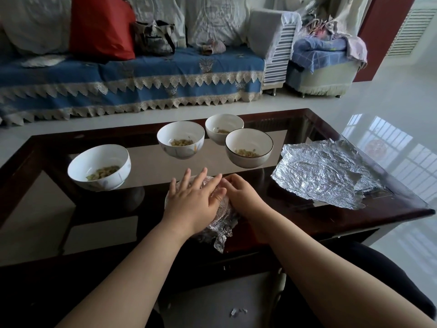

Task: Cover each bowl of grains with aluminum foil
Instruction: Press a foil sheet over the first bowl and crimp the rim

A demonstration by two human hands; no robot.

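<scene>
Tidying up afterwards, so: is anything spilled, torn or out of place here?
Small foil scraps lie on the floor below the table's near edge. The spare foil sheets are crumpled and overhang the table at its right edge. No grain spilled.

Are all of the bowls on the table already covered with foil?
No: four bowls, among them the left bowl and the dark-rimmed bowl, stand open with grains showing; only the one under the hands is wrapped.

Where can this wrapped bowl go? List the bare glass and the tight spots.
Bare glass lies between the leftmost bowl and the hands' foil-wrapped bowl, and behind that leftmost bowl. Crowded: the three far bowls bunch together, and foil sheets fill the right end.
</scene>
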